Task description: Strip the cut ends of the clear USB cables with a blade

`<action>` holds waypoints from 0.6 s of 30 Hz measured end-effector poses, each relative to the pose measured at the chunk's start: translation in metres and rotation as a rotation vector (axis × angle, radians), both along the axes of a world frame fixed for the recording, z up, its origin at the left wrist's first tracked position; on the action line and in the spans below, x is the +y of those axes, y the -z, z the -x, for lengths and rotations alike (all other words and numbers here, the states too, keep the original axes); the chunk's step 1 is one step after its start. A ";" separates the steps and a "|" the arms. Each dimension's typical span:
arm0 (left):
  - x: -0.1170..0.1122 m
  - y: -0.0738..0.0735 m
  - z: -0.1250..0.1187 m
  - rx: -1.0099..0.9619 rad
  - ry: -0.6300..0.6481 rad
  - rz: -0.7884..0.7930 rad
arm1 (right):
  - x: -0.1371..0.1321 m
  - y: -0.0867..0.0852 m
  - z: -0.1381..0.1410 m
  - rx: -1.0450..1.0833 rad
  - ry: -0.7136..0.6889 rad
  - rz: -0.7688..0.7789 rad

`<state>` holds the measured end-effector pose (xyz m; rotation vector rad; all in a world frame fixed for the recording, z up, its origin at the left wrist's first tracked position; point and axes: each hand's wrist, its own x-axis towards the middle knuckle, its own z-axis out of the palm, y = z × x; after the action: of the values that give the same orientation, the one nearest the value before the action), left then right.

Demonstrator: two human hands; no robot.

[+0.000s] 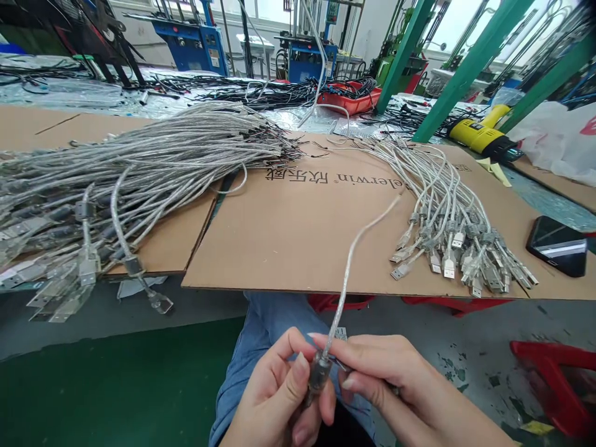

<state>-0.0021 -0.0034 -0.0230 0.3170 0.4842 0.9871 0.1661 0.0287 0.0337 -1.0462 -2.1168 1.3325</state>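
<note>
Low in the head view, both hands meet over my lap. My left hand (279, 391) pinches the clear plug end of a silver USB cable (347, 273), thumb pressed on the plug body. My right hand (386, 385) grips the same cable end from the right, fingers curled on the plug. The cable runs up and away to the cardboard sheet (302, 236). A fanned group of finished cables with metal plugs (454, 248) lies on the right of the cardboard. A big heap of silver cables (130, 174) lies on the left.
A black phone (557, 246) rests at the cardboard's right edge. A yellow tool (482, 133) and a red tray (351, 99) sit farther back among black wires. Green frame posts (470, 68) rise at right. Red stools (559, 379) stand on the floor.
</note>
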 end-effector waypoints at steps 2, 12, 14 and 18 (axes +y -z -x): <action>0.000 -0.001 -0.001 0.004 0.002 -0.001 | -0.003 0.003 -0.003 -0.029 0.004 -0.026; 0.003 -0.003 -0.003 0.026 0.018 -0.001 | -0.005 0.003 -0.008 -0.036 0.069 -0.165; 0.002 -0.004 -0.002 0.028 0.020 0.004 | -0.002 0.001 -0.004 -0.030 0.041 -0.110; -0.001 -0.003 0.001 0.050 0.028 0.010 | -0.004 0.004 0.000 0.153 0.117 -0.039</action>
<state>-0.0030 -0.0040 -0.0199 0.3393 0.5287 0.9512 0.1661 0.0242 0.0293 -1.0033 -1.9324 1.2677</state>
